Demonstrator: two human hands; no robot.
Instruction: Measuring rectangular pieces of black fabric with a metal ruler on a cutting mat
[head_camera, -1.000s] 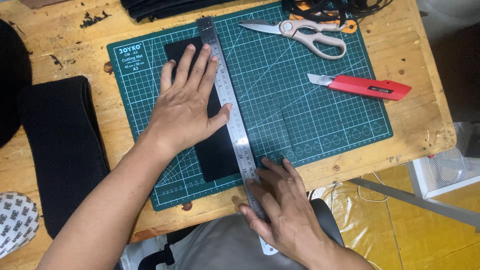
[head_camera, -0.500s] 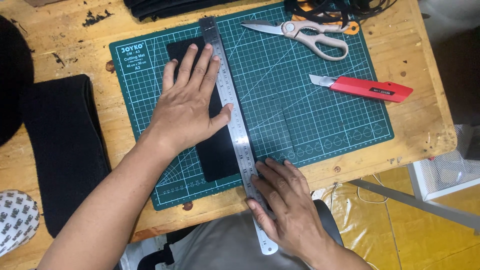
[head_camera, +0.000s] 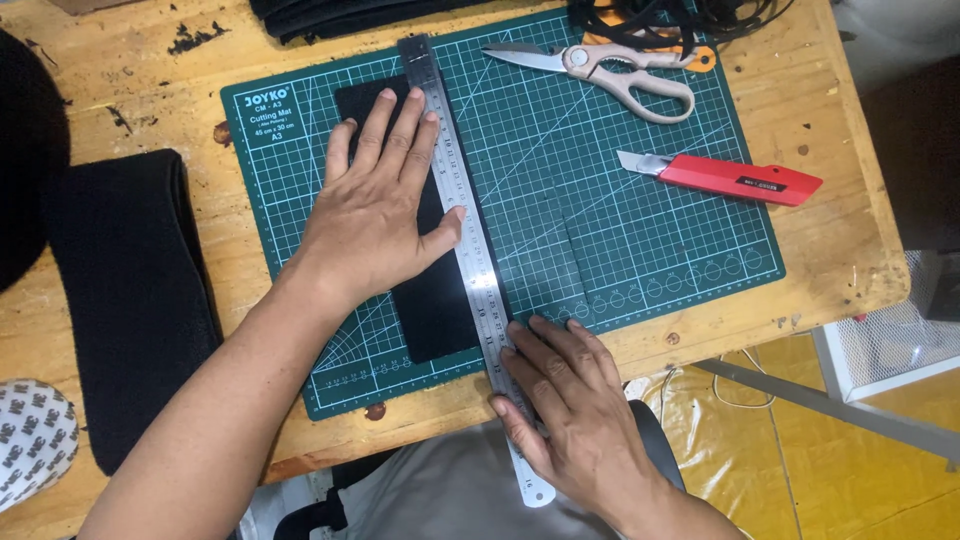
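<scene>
The fingers (head_camera: 385, 130) of the left hand (head_camera: 375, 215) lay spread and flat, released rather than clenched, pressing down on a black rectangular piece (head_camera: 435, 300) of material, with the thumb stretched out to touch the edge of a steel ruler (head_camera: 465, 235). In the head view, which was the only view, the fingers (head_camera: 560, 345) of the right hand (head_camera: 575, 420) were also extended and loosely curved, gripping nothing, and rested on the lower part of the ruler where it ran past the near edge of the bench (head_camera: 850, 250).

The ruler lay lengthwise, slightly tilted, from the far edge of a green cutting mat (head_camera: 620, 240) down over the near edge, its lower end overhanging the bench above the person's lap. It ran along the right edge of the black piece, which lay on the left half of the mat.

On the right half of the mat a red utility knife (head_camera: 735, 178) lay with its blade end pointing left, well apart from both hands. Beyond it, at the far edge of the mat, lay a pair of scissors (head_camera: 605, 68) with pale handles, touching a tangle of black straps (head_camera: 670, 15). Left of the mat a folded strip of black fabric (head_camera: 130, 300) lay on the wooden bench.
</scene>
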